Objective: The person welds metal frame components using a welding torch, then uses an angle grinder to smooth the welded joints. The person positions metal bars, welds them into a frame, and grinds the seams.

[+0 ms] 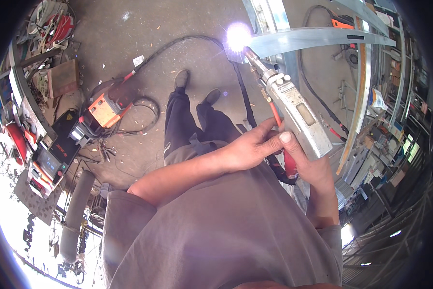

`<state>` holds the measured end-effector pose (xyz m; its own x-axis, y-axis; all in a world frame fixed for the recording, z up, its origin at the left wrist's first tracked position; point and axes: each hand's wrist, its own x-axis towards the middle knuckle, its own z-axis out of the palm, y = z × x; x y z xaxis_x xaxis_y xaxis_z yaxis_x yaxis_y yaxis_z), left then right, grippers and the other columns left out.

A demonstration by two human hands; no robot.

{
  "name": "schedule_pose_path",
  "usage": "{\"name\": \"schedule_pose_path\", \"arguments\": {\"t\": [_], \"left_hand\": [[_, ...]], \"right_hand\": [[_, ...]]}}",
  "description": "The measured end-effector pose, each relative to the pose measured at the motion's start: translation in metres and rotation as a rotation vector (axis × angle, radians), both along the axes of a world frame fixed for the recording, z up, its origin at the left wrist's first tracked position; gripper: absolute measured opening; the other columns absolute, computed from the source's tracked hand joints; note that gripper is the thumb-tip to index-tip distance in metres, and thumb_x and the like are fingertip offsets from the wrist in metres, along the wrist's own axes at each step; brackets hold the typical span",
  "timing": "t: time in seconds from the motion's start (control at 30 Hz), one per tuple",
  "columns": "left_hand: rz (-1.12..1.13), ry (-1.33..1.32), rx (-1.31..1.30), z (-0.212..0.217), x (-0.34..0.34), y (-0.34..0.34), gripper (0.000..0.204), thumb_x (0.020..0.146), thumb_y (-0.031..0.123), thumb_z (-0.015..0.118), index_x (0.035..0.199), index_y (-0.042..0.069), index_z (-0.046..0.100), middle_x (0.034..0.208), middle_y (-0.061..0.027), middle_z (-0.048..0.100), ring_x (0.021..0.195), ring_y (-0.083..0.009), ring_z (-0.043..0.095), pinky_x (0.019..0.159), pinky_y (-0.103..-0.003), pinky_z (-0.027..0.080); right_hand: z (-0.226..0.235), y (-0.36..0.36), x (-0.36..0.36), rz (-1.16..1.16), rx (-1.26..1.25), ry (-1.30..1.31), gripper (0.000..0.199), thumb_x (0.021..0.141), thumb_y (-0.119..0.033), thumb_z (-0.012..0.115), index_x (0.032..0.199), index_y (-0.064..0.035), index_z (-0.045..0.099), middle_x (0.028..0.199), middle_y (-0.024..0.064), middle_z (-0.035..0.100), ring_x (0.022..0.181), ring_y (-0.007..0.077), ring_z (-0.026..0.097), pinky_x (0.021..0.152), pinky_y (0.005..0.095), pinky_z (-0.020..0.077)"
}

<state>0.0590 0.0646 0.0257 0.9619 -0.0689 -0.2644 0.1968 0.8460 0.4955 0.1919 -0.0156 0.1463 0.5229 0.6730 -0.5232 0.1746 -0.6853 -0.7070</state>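
Note:
Both hands meet on a silver handheld welding gun (298, 115) that points up and away. Its nozzle ends in a bright white-violet glare (238, 37) at the left end of a grey metal strip (317, 39). The glare hides the exact contact spot. My right hand (309, 164) is wrapped round the gun's rear grip, mostly hidden under the body, its thumb toward the left. From the left, my left hand (260, 143) reaches to the gun's side, closed on it near a thin red tube (276, 113); some of its fingers are hidden behind the gun.
Long metal bars (361, 106) form a frame at the right. An orange-and-black machine (105, 110) stands on the floor at left, with a black cable (178, 42) arcing toward the work. Cluttered shelves and a dark control cabinet (52, 156) line the left side.

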Motion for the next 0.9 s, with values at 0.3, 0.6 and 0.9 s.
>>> {"name": "schedule_pose_path", "arguments": {"t": [0.3, 0.6, 0.9], "left_hand": [[-0.022, 0.018, 0.041, 0.0008, -0.0025, -0.0021, 0.086, 0.110, 0.051, 0.055, 0.163, -0.007, 0.021, 0.145, -0.0280, 0.059, 0.140, -0.0299, 0.054, 0.118, -0.040, 0.043], [-0.009, 0.003, 0.024, 0.0027, -0.0038, -0.0030, 0.086, 0.110, 0.051, 0.055, 0.161, -0.010, 0.023, 0.143, -0.0281, 0.060, 0.138, -0.0298, 0.056, 0.116, -0.040, 0.045], [-0.004, 0.000, 0.024, 0.0035, -0.0056, -0.0061, 0.084, 0.110, 0.051, 0.054, 0.161, -0.009, 0.024, 0.146, -0.0284, 0.057, 0.140, -0.0306, 0.055, 0.117, -0.041, 0.044]], "right_hand": [[-0.0014, -0.0024, -0.0008, -0.005, 0.033, -0.004, 0.030, 0.103, -0.020, 0.073, 0.124, 0.0008, 0.067, 0.107, 0.0062, 0.070, 0.097, 0.0158, 0.067, 0.083, 0.0315, 0.0552], [-0.0027, -0.0061, -0.0031, 0.007, 0.043, -0.019, 0.030, 0.103, -0.021, 0.073, 0.124, 0.0009, 0.066, 0.108, 0.0058, 0.070, 0.097, 0.0156, 0.066, 0.084, 0.0316, 0.0546], [0.0003, -0.0087, -0.0049, 0.003, -0.009, 0.001, 0.038, 0.103, -0.024, 0.073, 0.131, 0.0007, 0.064, 0.119, 0.0093, 0.067, 0.106, 0.0194, 0.066, 0.092, 0.0343, 0.0537]]}}
